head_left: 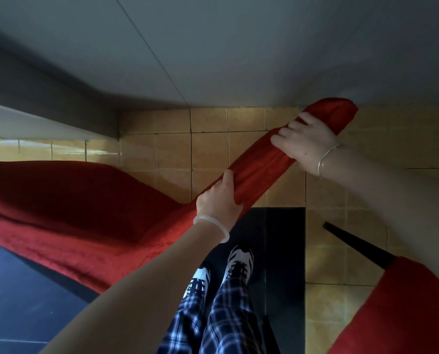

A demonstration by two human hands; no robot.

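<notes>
One soft, wrinkled red cloth (260, 172) is gathered into a long, rope-like roll above the glossy yellow-tan square floor tiles (172, 152), and it spreads wide to the left. The left hand (219, 200) is clamped round the roll's middle. The right hand (302, 141) curls over it farther right, near the rounded end. Each wrist carries one bangle: a milky white bangle (212, 224) on the left and a thin silver bangle (327, 158) on the right.

Tan tiled floor (325, 241) with a dark strip (284, 226), two white sneakers (240, 261) on the dark part.
</notes>
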